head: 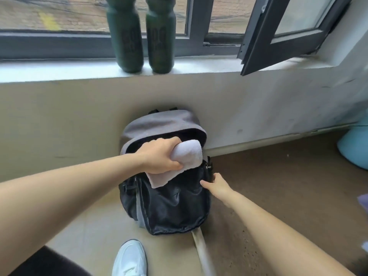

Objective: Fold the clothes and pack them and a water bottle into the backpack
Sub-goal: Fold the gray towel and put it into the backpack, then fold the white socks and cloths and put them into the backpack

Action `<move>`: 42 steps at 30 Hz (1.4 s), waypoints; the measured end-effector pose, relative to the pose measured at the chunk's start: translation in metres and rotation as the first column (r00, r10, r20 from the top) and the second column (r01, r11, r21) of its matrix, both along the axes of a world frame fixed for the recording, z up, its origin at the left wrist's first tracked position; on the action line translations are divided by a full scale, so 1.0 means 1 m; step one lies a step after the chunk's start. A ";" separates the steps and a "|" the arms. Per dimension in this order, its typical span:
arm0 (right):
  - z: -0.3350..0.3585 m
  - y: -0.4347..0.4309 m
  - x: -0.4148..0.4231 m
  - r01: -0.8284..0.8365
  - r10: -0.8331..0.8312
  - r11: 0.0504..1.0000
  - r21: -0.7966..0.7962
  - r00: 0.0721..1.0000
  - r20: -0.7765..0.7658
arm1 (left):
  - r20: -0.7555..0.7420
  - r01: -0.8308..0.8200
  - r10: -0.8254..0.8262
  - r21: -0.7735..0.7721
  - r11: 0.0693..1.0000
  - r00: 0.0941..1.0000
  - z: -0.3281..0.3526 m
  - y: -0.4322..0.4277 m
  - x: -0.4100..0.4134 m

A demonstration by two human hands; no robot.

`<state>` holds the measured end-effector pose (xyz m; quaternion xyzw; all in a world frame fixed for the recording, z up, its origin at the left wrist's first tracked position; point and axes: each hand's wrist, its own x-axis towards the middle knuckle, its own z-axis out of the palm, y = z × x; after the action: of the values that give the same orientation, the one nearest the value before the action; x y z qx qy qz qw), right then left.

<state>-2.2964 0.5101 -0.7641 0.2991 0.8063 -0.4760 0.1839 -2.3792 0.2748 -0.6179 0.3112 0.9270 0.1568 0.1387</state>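
A grey and black backpack stands on the floor against the wall, its main compartment open at the top. My left hand grips a folded white cloth at the mouth of the opening, one end of the cloth hanging over the front. My right hand holds the backpack's right edge beside the zipper, thumb out toward the front panel. Two dark green water bottles stand upright side by side on the windowsill above.
The windowsill runs across the wall above the backpack, with an open window sash swung inward at the right. A light blue object sits at the far right on the floor. My white shoe is just in front of the backpack.
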 end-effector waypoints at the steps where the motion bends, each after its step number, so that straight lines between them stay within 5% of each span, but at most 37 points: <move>1: -0.013 -0.005 0.001 0.047 -0.046 0.996 -0.075 0.999 0.016 | -0.009 0.019 -0.020 -0.029 0.999 1.000 -0.006 -0.003 0.004; 7: -0.054 -0.011 -0.002 0.202 -0.205 0.947 -0.249 0.979 0.012 | -0.027 0.059 -0.066 -0.198 0.978 0.997 -0.037 -0.016 0.008; 13: -0.015 -0.005 0.011 0.016 -0.043 0.982 -0.188 0.989 -0.139 | -0.143 0.114 -0.169 -0.327 0.938 0.975 -0.064 0.001 -0.007; 21: 0.013 0.006 0.051 -0.106 0.104 0.994 0.004 0.976 -0.190 | -0.229 -0.025 -0.039 -0.271 0.962 0.973 -0.129 0.056 -0.043; 29: 0.013 0.006 0.055 -0.185 0.211 0.972 0.142 0.957 -0.199 | -0.100 -0.022 -0.021 -0.412 0.911 0.995 -0.218 0.053 -0.019; 32: 0.014 0.009 0.054 -0.197 0.227 0.967 0.159 0.953 -0.201 | -0.064 0.010 -0.041 -0.429 0.903 0.997 -0.207 0.053 -0.032; 37: 0.027 0.019 0.050 -0.149 0.153 0.988 0.035 0.957 -0.247 | -0.262 -0.049 -0.080 -0.453 0.890 0.962 -0.190 0.042 -0.050; 42: 0.035 0.027 0.040 -0.106 0.101 0.994 0.002 0.945 -0.311 | 0.226 0.046 0.032 -0.330 0.943 0.974 -0.209 0.035 -0.054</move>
<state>-2.2562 0.5368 -0.7292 0.1765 0.8362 -0.5128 0.0815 -2.4336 0.3099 -0.8267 0.2666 0.9168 0.0322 0.2955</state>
